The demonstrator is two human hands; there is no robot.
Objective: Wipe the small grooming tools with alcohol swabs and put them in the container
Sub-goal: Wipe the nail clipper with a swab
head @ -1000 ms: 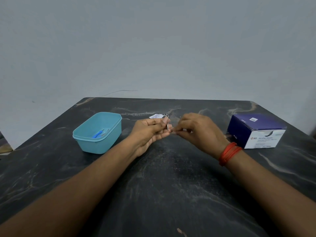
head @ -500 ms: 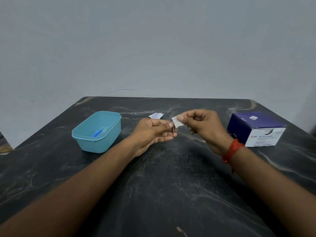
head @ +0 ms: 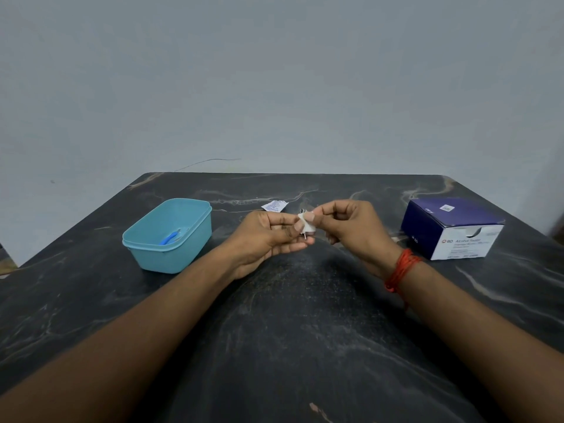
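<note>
Nearest you, both forearms run in from the bottom corners, cut off by the frame edge, over the dark marbled table (head: 283, 346). A red thread band (head: 400, 270) circles your right wrist.

At the centre, your left hand (head: 268, 239) is curled, fingertips pinching a small metal tool (head: 304, 234). Only its thin ends show, above and below the swab, so you cannot tell what kind of tool it is. Your right hand (head: 354, 230) pinches a white swab (head: 306, 222) between thumb and forefinger, wrapped against the tool; the swab hides most of the metal.

At 9 o'clock from your hands sits the teal container (head: 166, 257), open, with a blue item (head: 169, 238) inside, partly hidden by the near wall and too small to identify. At 3 o'clock stands the swab box (head: 451, 228), its small print blurred.

Just beyond your left hand, at 12 o'clock, a torn wrapper (head: 275, 206) lies flat on the table, its lower edge hidden by your knuckles. Farthest off is the plain grey wall (head: 274, 80).
</note>
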